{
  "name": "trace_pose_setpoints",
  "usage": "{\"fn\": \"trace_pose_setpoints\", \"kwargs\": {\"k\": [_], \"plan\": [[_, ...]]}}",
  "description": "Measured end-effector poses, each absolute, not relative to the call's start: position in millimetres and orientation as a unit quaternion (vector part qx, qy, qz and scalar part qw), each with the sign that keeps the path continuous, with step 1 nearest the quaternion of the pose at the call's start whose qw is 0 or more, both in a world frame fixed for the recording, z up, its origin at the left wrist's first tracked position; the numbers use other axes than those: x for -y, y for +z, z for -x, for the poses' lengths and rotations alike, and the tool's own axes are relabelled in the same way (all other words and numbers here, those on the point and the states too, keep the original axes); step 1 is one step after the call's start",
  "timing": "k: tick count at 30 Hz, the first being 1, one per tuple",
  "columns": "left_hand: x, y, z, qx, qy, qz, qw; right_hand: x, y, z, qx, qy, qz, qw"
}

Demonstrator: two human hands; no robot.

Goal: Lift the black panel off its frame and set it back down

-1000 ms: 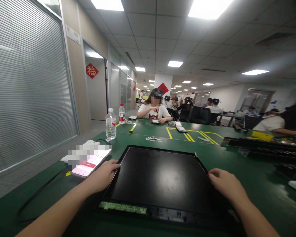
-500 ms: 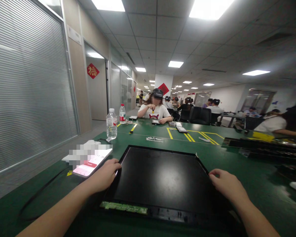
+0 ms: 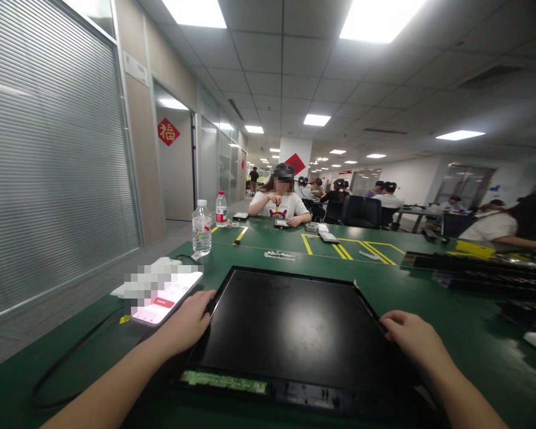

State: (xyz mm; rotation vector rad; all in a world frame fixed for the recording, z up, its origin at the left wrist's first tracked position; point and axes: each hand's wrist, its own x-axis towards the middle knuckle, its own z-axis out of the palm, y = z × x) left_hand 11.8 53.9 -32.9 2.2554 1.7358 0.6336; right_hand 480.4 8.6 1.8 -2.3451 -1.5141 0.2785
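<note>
A flat black display panel point(image 3: 290, 328) lies on the green table in front of me. Along its near edge runs a green circuit board strip point(image 3: 223, 381). My left hand point(image 3: 194, 319) grips the panel's left frame, fingers curled over the edge and partly hidden. On the opposite side, my right hand point(image 3: 406, 333) pinches the right frame between thumb and fingers. A lit smartphone point(image 3: 165, 301) rests just left of my left hand, beside a white packet point(image 3: 138, 283).
Two water bottles, a clear one point(image 3: 201, 229) and a red-capped one point(image 3: 221, 210), stand at the back left. Dark strip-like parts point(image 3: 464, 271) are piled at the right. A person point(image 3: 280, 199) sits across the table point(image 3: 245, 253). A black cable point(image 3: 67, 357) loops at the left.
My left hand has shifted slightly left and down along the frame. The right hand and panel have hardly moved; the whole view has tipped slightly.
</note>
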Motion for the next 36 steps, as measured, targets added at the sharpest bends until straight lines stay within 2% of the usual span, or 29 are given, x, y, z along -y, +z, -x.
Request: {"fn": "trace_pose_setpoints", "kwargs": {"k": [7,18,36], "plan": [[-55,-34,-4,-0.588,0.219,-0.771,0.111,-8,-1,-487,0.514,0.107,0.832,0.181],[-51,-26,-1,-0.589,0.224,-0.769,0.109,-15,-22,-497,0.520,0.108,0.835,0.145],[-45,1,-4,-0.619,0.311,-0.685,0.225,-17,-21,-496,0.517,0.117,0.835,0.143]]}}
